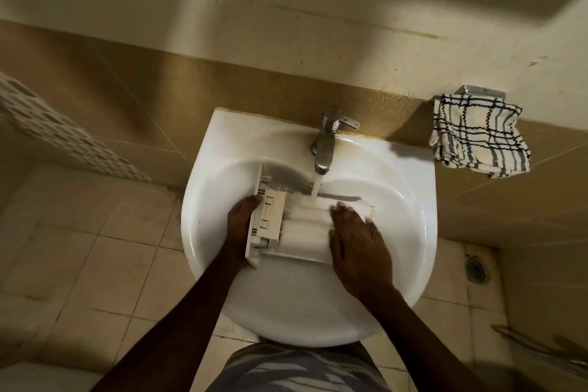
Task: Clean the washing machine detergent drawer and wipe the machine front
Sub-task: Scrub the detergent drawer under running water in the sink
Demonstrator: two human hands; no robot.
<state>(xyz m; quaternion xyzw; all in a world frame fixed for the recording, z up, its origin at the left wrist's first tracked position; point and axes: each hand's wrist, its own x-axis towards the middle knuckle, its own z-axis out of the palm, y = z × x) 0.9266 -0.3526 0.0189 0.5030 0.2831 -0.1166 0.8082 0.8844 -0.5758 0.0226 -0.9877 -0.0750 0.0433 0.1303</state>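
On my feed the drawer [286, 229] lies in the bowl of the white sink [222, 137], long side running left to right, with both hands on it, one at each end. Its wide front panel stands at the left end and its body, with the rounded white compartments, reaches right, under the tap [327, 143]. Water [316, 184] falls from the spout onto the far right part of the drawer, just beyond the fingertips of the right hand. The left hand [241, 223] sits at the left end, against the outer face of the front panel; I see the thumb hooked over the panel's far edge while the rest of the fingers go behind the panel, so I read it as gripping the drawer by that end. The right hand [356, 242] lies flat on top of the drawer's right half, palm down, fingers straight and close together, pressing on the white plastic and curled round nothing. The drawer's right end under and past those fingers is blurred, and I cannot tell whether anything lies between palm and plastic. Both forearms come up from the bottom of the view, over the near rim of the sink. To the right of the sink a checked cloth [477, 137] hangs from a metal holder [480, 93] on the wall, well apart from the hands. A floor drain [476, 271] shows in the tiles lower right.
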